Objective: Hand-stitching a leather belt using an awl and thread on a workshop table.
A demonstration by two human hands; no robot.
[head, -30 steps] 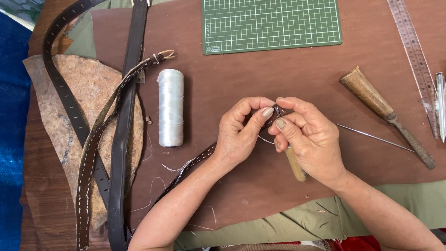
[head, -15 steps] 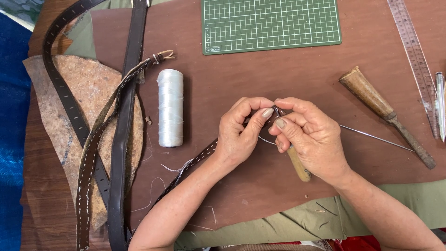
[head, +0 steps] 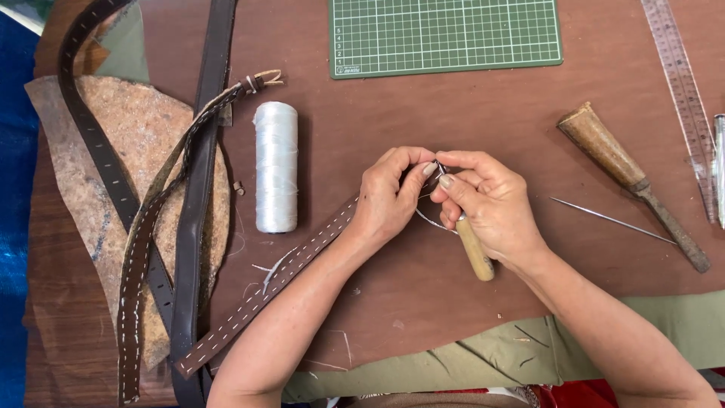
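Note:
My left hand pinches the end of a brown leather strap with white stitching, which runs down-left under my forearm. My right hand grips a small tool with a pale wooden handle, its tip meeting the strap end between my fingertips. A loop of white thread hangs between both hands. The tool's tip is hidden by my fingers.
A white thread spool lies left of my hands. A green cutting mat sits at the top, an awl with wooden handle and a clear ruler at right. Dark belts and a rough leather piece lie left.
Both hands stay pinched together at the strap end; only the fingers have shifted slightly. Nothing else has moved.

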